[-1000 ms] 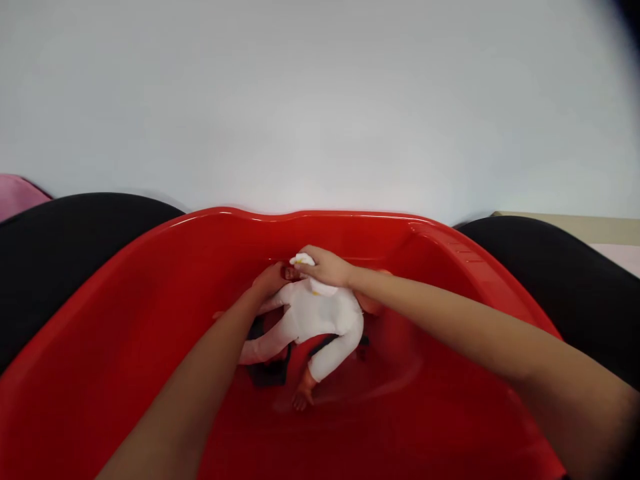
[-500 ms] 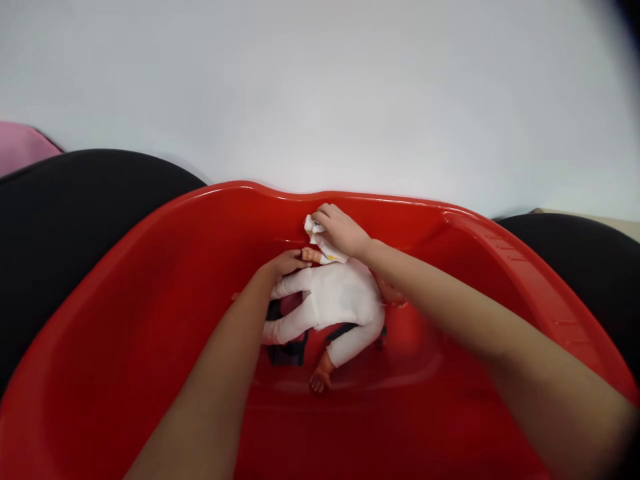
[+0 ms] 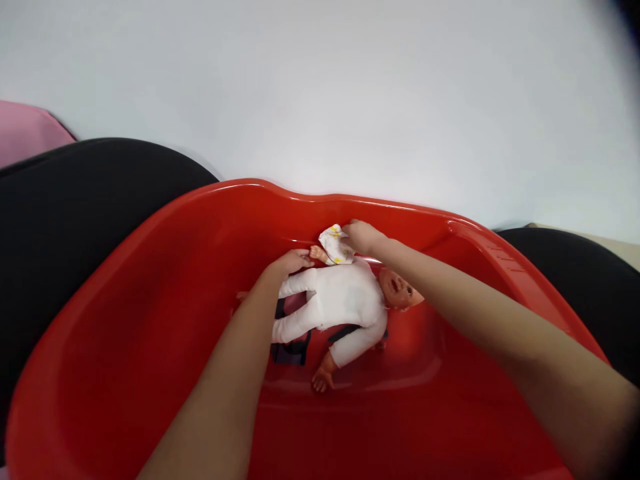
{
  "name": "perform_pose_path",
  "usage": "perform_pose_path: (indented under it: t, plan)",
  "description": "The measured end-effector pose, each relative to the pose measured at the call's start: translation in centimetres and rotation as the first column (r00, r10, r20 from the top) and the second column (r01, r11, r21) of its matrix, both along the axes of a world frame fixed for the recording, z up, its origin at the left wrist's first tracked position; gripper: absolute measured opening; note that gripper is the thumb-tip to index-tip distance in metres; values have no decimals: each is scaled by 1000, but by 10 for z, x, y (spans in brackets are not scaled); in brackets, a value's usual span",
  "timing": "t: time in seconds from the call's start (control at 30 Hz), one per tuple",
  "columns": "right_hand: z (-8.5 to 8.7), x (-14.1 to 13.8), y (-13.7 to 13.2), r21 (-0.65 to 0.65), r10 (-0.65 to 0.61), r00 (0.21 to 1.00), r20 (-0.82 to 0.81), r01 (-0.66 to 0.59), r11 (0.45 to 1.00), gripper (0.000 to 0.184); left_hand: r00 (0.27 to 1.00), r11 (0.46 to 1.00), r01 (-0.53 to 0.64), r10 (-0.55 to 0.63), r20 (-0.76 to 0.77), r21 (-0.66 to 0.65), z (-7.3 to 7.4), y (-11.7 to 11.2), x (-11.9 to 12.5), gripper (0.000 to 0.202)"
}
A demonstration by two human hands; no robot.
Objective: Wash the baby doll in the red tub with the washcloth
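A baby doll (image 3: 345,300) in a white bodysuit lies on its back inside a red plastic tub (image 3: 125,300), head to the right. My left hand (image 3: 290,261) is closed on the doll's far arm near its small hand. My right hand (image 3: 363,237) pinches a small white cloth with yellow marks (image 3: 336,244) just above that doll hand, near the tub's far wall. A dark strap (image 3: 293,350) lies under the doll.
The tub sits on black padded surfaces (image 3: 75,200) to the left and right. A pale wall (image 3: 320,87) fills the background. A pink item (image 3: 25,130) shows at the far left edge.
My right hand has lifted the cloth off the doll's chest and moved it toward the tub's far wall, uncovering the doll's face. The view shifted slightly.
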State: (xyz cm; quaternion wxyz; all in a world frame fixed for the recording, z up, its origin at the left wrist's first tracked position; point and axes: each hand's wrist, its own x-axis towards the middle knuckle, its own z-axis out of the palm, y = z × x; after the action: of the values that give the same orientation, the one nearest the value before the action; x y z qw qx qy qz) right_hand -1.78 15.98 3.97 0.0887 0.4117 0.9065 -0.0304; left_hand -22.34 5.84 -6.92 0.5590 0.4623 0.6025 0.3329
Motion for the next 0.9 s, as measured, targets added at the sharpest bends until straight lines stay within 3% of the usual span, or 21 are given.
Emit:
perform_pose_path:
  t: [0.1, 0.17, 0.27, 0.33, 0.4, 0.47, 0.53, 0.63, 0.7, 0.8, 0.9]
  plan:
    - [23, 2, 0, 194, 70, 996, -56, -58, 979, 23, 999, 1000, 22, -22, 38, 2, 3, -1, 1, 41]
    - [35, 3, -5, 340, 174, 973, -150, -115, 933, 25, 998, 1000, 25, -26, 58, 15, 4, -3, 1, 40]
    - [38, 3, -21, 415, 315, 921, -229, -200, 887, 23, 997, 1000, 21, -22, 72, 12, 3, -4, 1, 37]
    - [26, 2, -32, 325, 344, 901, -264, -253, 911, 23, 999, 1000, 7, -6, 53, -18, 1, -3, 0, 34]
    - [7, 0, -40, 115, 330, 881, -338, -309, 944, 24, 999, 999, -9, 11, 32, -39, -3, 0, -1, 31]
    - [-13, -1, -45, -122, 283, 848, -449, -372, 920, 27, 1000, 1000, -5, 6, 20, -23, -8, 4, -2, 31]
    - [-30, -2, -45, -237, 193, 818, -542, -370, 899, 30, 1000, 1000, -2, 2, -1, 1, -11, 7, -3, 31]
    - [-50, -4, -38, -159, 97, 854, -511, -205, 966, 22, 1000, 1000, -1, 1, 23, 13, -13, 7, -3, 34]
    - [-60, -7, -34, -87, 96, 910, -404, -143, 986, 29, 997, 1000, 4, -6, 71, 24, -12, 5, -2, 35]
    - [-73, -18, -31, -65, 131, 941, -312, -159, 985, 50, 997, 1000, -9, 10, 79, -5, -11, 2, -1, 37]
    - [-83, -36, -34, -59, 152, 932, -329, -181, 982, 60, 999, 998, -51, 52, 13, -44, -16, 4, -2, 37]
